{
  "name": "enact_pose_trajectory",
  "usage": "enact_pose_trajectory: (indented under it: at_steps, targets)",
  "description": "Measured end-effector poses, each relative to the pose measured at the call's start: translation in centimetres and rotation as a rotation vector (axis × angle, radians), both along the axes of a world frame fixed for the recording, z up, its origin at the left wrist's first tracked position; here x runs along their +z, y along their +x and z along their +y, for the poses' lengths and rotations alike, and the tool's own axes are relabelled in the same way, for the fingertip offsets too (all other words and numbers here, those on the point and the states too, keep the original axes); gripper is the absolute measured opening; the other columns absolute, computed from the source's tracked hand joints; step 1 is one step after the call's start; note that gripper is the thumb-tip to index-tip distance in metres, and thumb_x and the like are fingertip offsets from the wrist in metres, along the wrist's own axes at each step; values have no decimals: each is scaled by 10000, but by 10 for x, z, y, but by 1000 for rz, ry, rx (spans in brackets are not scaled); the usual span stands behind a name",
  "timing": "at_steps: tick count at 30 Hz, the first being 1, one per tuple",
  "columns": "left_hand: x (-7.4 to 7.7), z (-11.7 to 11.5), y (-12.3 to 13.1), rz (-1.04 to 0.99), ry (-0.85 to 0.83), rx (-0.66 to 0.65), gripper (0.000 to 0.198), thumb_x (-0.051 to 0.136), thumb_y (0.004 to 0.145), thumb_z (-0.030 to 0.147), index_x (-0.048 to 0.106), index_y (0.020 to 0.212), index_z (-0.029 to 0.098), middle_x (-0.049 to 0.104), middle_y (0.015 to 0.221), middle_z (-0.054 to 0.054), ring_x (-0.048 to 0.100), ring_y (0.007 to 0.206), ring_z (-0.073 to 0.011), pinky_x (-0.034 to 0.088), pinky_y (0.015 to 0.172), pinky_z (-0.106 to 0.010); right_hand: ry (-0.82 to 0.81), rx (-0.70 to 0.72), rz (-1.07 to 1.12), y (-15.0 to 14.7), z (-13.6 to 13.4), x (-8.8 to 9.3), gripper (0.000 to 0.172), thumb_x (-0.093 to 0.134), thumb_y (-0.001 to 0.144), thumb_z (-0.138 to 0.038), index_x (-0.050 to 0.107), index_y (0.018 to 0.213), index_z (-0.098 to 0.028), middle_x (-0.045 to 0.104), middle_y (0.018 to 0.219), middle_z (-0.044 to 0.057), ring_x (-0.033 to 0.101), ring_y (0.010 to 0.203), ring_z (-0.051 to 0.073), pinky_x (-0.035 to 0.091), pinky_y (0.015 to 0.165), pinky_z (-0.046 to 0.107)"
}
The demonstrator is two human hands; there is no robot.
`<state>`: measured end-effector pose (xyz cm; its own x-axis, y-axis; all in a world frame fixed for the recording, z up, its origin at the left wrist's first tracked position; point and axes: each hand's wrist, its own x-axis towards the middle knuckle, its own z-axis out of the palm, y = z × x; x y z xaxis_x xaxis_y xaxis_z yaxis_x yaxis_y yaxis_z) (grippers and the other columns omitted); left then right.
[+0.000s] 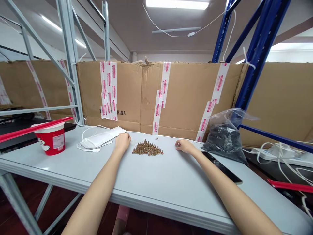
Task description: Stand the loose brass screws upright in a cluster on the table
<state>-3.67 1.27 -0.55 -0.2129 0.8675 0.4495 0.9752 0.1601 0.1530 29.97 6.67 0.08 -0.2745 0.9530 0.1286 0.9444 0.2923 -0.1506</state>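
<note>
Your left hand [123, 142] and right hand [184, 146], fingers curled, flank small bronze-coloured pointed pieces [147, 149] clustered on the counter [151, 182]. Neither touches the cluster; whether either grips anything, I cannot tell.

The view was bright, lit from above by a white tube [177, 4]. Faint, soft shadows and a small left-hand glint lay on the table [151, 179]; the floor [156, 223] was dark. Wide-angle stretch slanted the outer posts [261, 49]. The pile's [147, 149] fine detail looked soft.
</note>
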Motion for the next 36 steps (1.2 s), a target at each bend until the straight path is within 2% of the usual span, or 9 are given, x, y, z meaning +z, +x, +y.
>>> enact_pose_trajectory:
  at_steps: [4, 8, 11, 20, 24, 27, 30, 32, 36]
  targets:
    - [0, -1, 1, 22, -12, -2, 302, 363, 795, 253, 648, 852, 169, 641, 889, -108, 558, 914, -234, 439, 738, -305, 33, -16, 24, 0, -2, -6, 175, 567, 730, -205, 669, 871, -190, 667, 933, 53, 600, 864, 163, 391, 710, 223]
    - [0, -1, 1, 20, -23, -2, 303, 359, 794, 246, 645, 858, 171, 640, 896, -109, 559, 918, -233, 438, 740, -303, 226, -106, -13, 5, -1, -8, 239, 502, 793, -256, 636, 985, -204, 640, 1004, 83, 573, 939, 199, 379, 757, 274]
    - [1, -1, 2, 19, -35, -4, 300, 364, 796, 250, 646, 864, 175, 637, 915, -109, 558, 926, -232, 436, 746, -304, 238, -113, -42, 7, 1, -11, 291, 501, 803, -348, 618, 1042, -229, 611, 1068, 98, 546, 993, 222, 361, 797, 310]
    - [5, -4, 7, 39, 48, -51, 274, 365, 829, 271, 623, 849, 183, 621, 896, -87, 540, 913, -217, 420, 740, -285, 225, -33, 26, -7, -4, -12, 112, 572, 760, -229, 681, 763, -205, 683, 852, 65, 581, 906, 215, 317, 838, 354]
    - [13, -13, 26, 177, 251, -283, 267, 379, 862, 323, 545, 1006, 173, 569, 981, -89, 495, 943, -208, 395, 811, -308, 206, 25, 418, -24, -8, -2, 108, 602, 733, -264, 661, 793, -197, 681, 878, 52, 604, 849, 179, 393, 771, 284]
    - [17, -21, 50, 317, 319, -560, 305, 404, 864, 322, 465, 1127, 182, 530, 1053, -89, 477, 956, -194, 389, 825, -311, 38, 191, 840, -49, -16, 6, 183, 646, 676, -248, 631, 834, -158, 679, 849, 59, 617, 805, 156, 446, 728, 257]
    - [14, -26, 70, 423, 337, -782, 265, 328, 894, 234, 481, 1103, 181, 550, 984, -79, 493, 911, -173, 400, 787, -294, -146, 380, 1113, -73, -28, 8, 266, 699, 604, -277, 603, 818, -153, 670, 733, 32, 625, 756, 151, 473, 739, 284]
    - [10, -26, 76, 443, 367, -832, 267, 288, 902, 196, 518, 1036, 177, 564, 917, -70, 499, 861, -163, 403, 760, -284, -221, 422, 1226, -83, -37, 7, 295, 732, 551, -289, 589, 776, -164, 656, 671, 9, 627, 724, 153, 481, 744, 303]
    - [5, -24, 77, 401, 461, -818, 245, 318, 900, 207, 544, 990, 179, 574, 880, -56, 490, 811, -152, 402, 741, -273, -299, 363, 1312, -89, -47, 5, 296, 742, 534, -282, 580, 757, -172, 657, 660, 6, 627, 721, 155, 466, 782, 328]
